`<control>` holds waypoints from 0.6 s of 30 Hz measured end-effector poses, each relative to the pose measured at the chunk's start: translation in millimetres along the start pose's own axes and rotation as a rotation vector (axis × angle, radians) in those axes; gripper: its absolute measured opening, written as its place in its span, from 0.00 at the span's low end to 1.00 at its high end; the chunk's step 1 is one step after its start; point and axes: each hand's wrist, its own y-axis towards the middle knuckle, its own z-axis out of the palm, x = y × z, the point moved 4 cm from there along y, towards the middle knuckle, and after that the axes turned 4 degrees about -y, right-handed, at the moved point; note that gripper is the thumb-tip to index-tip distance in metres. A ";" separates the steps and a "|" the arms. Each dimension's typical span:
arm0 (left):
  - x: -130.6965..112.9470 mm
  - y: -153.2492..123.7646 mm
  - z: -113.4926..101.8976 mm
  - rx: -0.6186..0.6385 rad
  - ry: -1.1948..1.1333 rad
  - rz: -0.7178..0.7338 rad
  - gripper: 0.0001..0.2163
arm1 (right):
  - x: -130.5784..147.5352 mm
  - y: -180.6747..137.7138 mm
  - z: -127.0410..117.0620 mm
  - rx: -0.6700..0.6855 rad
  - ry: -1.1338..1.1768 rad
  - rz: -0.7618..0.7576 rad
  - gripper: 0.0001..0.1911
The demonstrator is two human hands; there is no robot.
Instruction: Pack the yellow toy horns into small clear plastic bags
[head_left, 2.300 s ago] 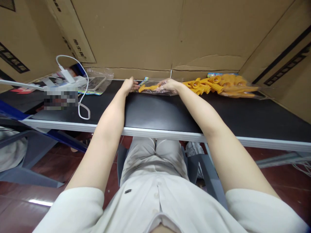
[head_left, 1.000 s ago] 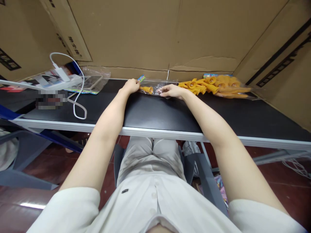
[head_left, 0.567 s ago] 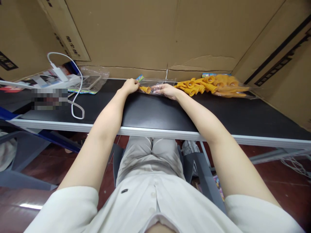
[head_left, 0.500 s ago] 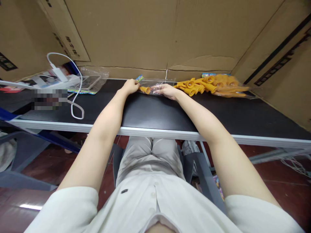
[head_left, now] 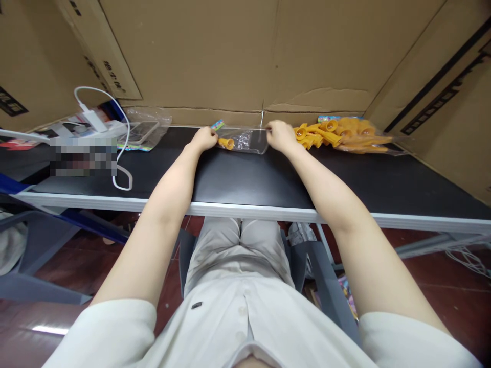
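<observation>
A clear plastic bag (head_left: 247, 141) with a colourful header strip (head_left: 217, 124) is stretched low over the black table between my hands. Inside its left part, as far as I can make out, lies a small yellow horn-shaped plastic piece (head_left: 226, 143). My left hand (head_left: 205, 139) is closed on the bag's left end beside the yellow piece. The right edge of the bag is pinched in my right hand (head_left: 279, 135). Just right of that hand is a pile of yellow plastic pieces (head_left: 312, 135) with flared, cup-like ends.
Filled clear bags of yellow pieces (head_left: 360, 135) lie at the back right. On the left are a white cable (head_left: 125, 148), a phone-like device (head_left: 143, 133) on plastic packaging and a blurred-out patch. Cardboard walls (head_left: 215, 56) enclose the table's (head_left: 249, 179) back and sides.
My right hand has moved right and slightly up, from beside the yellow piece to the bag's right edge. The bag now lies stretched wider. My left hand has barely shifted.
</observation>
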 end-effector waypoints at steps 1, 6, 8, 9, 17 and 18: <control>2.0 0.8 0.3 -0.008 -0.003 -0.008 0.19 | -8.2 -0.4 -8.6 -0.060 -0.095 0.013 0.16; 4.6 0.7 -0.2 -0.027 0.019 -0.050 0.19 | -51.1 0.6 -27.2 -0.073 -0.318 0.215 0.26; 3.0 -0.7 -1.2 -0.027 0.029 -0.052 0.19 | -64.7 2.8 -23.6 -0.018 -0.301 0.286 0.29; 2.2 -1.5 -1.5 -0.023 0.032 -0.053 0.19 | -69.5 4.0 -21.1 -0.005 -0.278 0.301 0.31; -2.1 -7.7 -5.4 -0.024 0.002 -0.100 0.19 | -75.9 5.1 -19.9 -0.025 -0.184 0.306 0.39; -2.4 -8.8 -6.3 -0.027 -0.002 -0.117 0.20 | -74.0 4.7 -22.3 -0.043 -0.174 0.296 0.39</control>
